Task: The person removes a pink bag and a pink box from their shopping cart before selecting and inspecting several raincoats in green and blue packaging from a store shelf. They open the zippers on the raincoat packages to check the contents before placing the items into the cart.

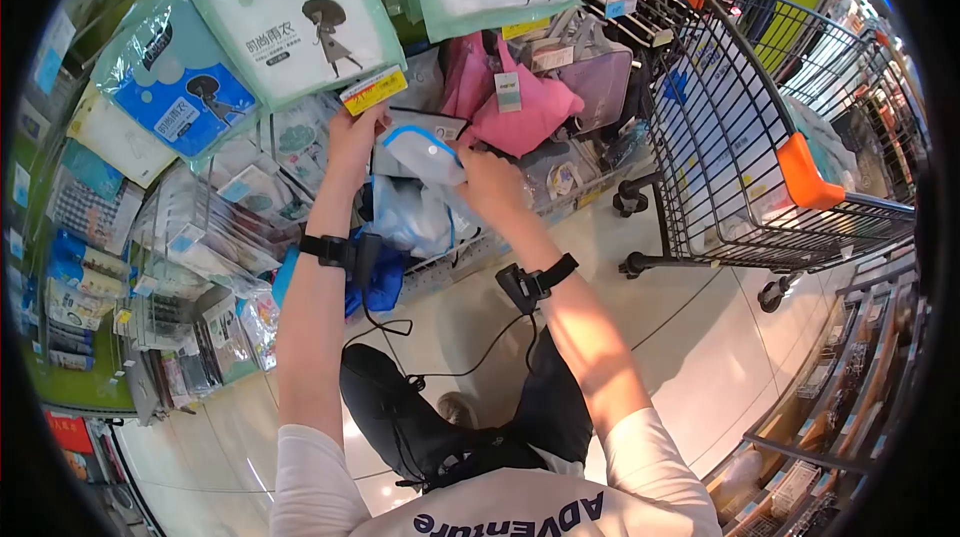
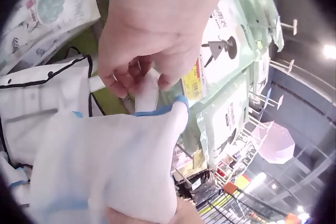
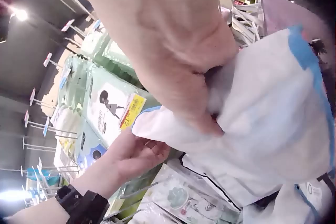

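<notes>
A limp white, see-through piece with blue edging [image 1: 425,154] stretches between the two hands at the rack; its exact kind is unclear. My right hand [image 1: 492,185] grips its right side, thumb pressed into the material in the right wrist view. My left hand [image 1: 355,142] is at its other end, and in the left wrist view thumb and curled fingers pinch a narrow white strip [image 2: 147,90] beside the blue edge. Another crumpled clear-and-blue item [image 1: 412,217] hangs just below. A white bag with black piping [image 2: 47,95] lies behind the held piece.
Green-edged raincoat packs [image 1: 290,22] hang above the hands, with a yellow price tag [image 1: 375,90] in front. A pink bag [image 1: 525,102] hangs to the right. A wire shopping cart [image 1: 760,137] stands on the tiled floor [image 1: 690,337]. Packaged goods [image 1: 215,227] fill the left racks.
</notes>
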`<state>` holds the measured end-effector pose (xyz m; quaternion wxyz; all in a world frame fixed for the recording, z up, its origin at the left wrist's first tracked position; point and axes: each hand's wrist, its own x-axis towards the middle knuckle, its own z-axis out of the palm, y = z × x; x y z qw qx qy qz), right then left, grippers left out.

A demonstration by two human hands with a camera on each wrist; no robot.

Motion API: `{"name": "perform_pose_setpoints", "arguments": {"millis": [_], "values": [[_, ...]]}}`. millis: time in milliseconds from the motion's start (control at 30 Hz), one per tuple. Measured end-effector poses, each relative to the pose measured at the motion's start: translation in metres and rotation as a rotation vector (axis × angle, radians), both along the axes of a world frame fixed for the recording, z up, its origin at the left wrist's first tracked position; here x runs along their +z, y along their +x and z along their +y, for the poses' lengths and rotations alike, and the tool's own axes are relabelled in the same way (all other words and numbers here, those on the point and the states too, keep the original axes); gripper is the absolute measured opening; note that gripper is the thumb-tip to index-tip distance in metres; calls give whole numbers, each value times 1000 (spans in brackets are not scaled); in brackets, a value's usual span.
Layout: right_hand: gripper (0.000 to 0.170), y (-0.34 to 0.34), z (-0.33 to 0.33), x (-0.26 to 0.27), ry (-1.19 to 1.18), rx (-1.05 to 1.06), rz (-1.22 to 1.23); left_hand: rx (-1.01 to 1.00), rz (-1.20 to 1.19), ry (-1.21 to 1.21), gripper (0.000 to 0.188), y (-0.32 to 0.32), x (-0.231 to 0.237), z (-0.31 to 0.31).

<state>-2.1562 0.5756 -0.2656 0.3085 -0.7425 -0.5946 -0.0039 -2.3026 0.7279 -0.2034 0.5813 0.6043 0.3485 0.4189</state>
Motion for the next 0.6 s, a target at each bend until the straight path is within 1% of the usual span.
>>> {"name": "perform_pose_setpoints", "arguments": {"millis": [33, 67, 100, 167, 200, 267, 300, 367, 400, 467, 500, 567, 600], "values": [[52, 0, 0, 1, -64, 2, 105, 39, 15, -15, 16, 0, -6, 6], [54, 2, 2, 2, -129, 5, 211, -42, 11, -26, 15, -4, -9, 16], [54, 6, 6, -3, -120, 3, 206, -45, 6, -17, 15, -6, -15, 25], [57, 18, 14, -16, -118, 116, 270, -47, 54, -72, 16, -8, -18, 30], [57, 24, 16, -20, -112, 117, 266, -46, 51, -66, 16, -10, -19, 33], [62, 31, 19, -21, -138, 312, 515, -32, 90, -82, 16, -14, -22, 36], [62, 33, 23, -29, -132, 314, 511, -30, 86, -75, 16, -14, -24, 38], [64, 31, 28, -41, -178, 414, 936, -45, 5, -28, 15, -15, -26, 37], [64, 32, 29, -48, -176, 419, 935, -42, 5, -24, 15, -18, -28, 36], [62, 27, 20, -33, -226, 511, 919, -133, -185, -168, 13, -23, -31, 29], [62, 25, 19, -37, -228, 512, 925, -131, -180, -171, 13, -27, -31, 27], [60, 21, 17, -44, -179, 604, 928, -284, -290, -207, 12, -33, -32, 24], [60, 20, 15, -47, -185, 605, 931, -280, -289, -212, 12, -35, -33, 22]]}}
